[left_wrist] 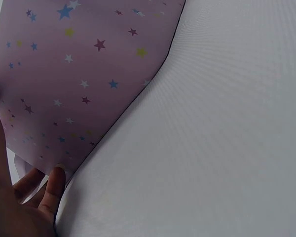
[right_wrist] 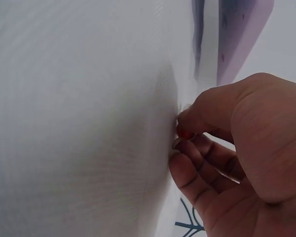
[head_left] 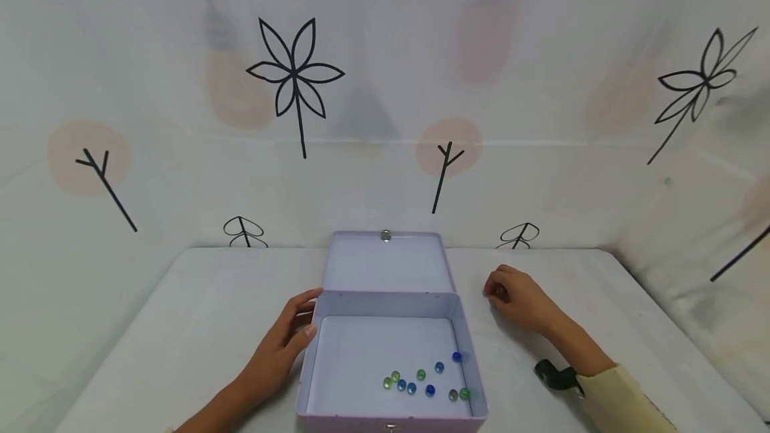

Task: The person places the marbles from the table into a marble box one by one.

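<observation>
A lidded lilac tin box [head_left: 305,373] stands on the table, its lid [head_left: 388,262] tipped back. Several glass marbles [head_left: 421,375] in blue, green and grey lie in the box's near right part. At the box's left side, my left hand [head_left: 277,346] rests with its thumb at the rim and fingertips touching the outer wall near the back corner. To the right of the box, my right hand [head_left: 520,299] is low over the table. Its thumb and fingers pinch a small red marble [right_wrist: 185,132], mostly hidden by the fingers.
A white cloth covers the table [head_left: 234,286]. Behind it hangs a pale curtain [head_left: 385,85] with line-drawn plants and pink spots. A metal clasp [head_left: 386,236] sits on the lid's far edge. My right wrist wears a dark device [head_left: 555,375] beside a cream sleeve [head_left: 622,399].
</observation>
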Action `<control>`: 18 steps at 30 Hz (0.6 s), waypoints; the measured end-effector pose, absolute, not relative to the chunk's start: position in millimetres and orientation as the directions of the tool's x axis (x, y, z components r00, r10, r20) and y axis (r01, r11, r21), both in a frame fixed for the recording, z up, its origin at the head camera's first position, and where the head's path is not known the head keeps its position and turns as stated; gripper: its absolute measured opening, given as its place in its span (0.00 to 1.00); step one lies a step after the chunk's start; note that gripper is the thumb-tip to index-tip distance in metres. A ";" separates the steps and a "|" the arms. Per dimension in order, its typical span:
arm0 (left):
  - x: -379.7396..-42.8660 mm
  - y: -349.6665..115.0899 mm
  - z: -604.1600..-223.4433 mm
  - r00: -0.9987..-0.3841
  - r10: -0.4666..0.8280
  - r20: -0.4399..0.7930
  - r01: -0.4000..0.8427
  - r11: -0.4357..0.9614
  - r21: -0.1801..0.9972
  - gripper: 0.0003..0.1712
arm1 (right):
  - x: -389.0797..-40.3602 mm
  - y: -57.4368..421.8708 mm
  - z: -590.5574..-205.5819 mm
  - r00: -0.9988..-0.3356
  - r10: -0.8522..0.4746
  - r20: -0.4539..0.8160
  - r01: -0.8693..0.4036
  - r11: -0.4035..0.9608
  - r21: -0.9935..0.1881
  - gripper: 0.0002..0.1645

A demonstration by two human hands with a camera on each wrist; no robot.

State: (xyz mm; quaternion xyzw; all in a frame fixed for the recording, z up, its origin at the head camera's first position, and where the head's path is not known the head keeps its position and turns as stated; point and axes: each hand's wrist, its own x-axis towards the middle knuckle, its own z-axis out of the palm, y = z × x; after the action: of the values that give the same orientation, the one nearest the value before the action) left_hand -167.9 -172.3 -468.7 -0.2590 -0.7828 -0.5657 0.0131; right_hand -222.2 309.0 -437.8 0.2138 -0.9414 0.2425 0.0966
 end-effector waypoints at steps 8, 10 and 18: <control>-168.3 -172.7 -469.5 -0.865 0.397 0.307 0.413 0.216 0.885 0.31 | -220.9 307.6 -436.9 -0.893 -0.337 0.299 -0.440 0.795 -0.419 0.12; -168.2 -172.7 -469.5 -0.865 0.398 0.307 0.413 0.214 0.885 0.31 | -221.1 306.7 -436.6 -0.900 -0.324 0.291 -0.424 0.803 -0.418 0.11; -168.7 -172.7 -469.7 -0.862 0.396 0.317 0.420 0.207 0.884 0.32 | -218.0 303.3 -430.6 -0.919 -0.289 0.270 -0.383 0.818 -0.429 0.09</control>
State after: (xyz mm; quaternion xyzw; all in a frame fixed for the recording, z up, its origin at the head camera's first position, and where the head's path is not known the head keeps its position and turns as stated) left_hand -168.7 -172.7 -469.7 -0.2626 -0.7768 -0.5722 0.0105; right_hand -218.0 303.3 -430.6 0.1771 -0.9485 0.2442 0.0967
